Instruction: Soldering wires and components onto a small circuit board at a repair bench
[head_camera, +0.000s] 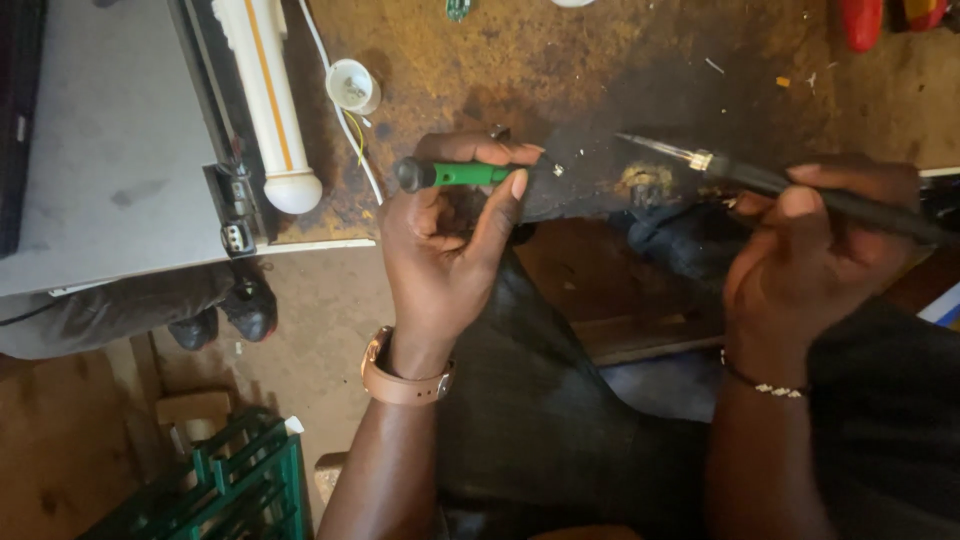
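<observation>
Gripping a small green-handled tool (455, 174), the left hand (445, 250) has thumb and fingers closed around the handle, which lies nearly level above the bench edge, its black cap to the left and its working end pointing right. The right hand (815, 260) is clamped on a dark soldering iron (800, 188), held like a pen; the iron's long axis runs from the upper left, where its thin metal tip sits, down to the right past the fingers. The tip points toward the working end of the green tool, and the two ends are near each other but apart, with bare, stained workbench (560, 70) between them. What the green tool carries at its end is too small to tell. The left hand is the nearer of the two to that gap.

Further out, a watch with a tan strap (405, 385) circles the left wrist and a thin bracelet (765, 385) the right. On the bench to the left lie a white tube with an orange stripe (265, 90), a small white cup-shaped part (352, 86) and a grey panel (110, 150). A green crate (240, 485) stands on the floor below.
</observation>
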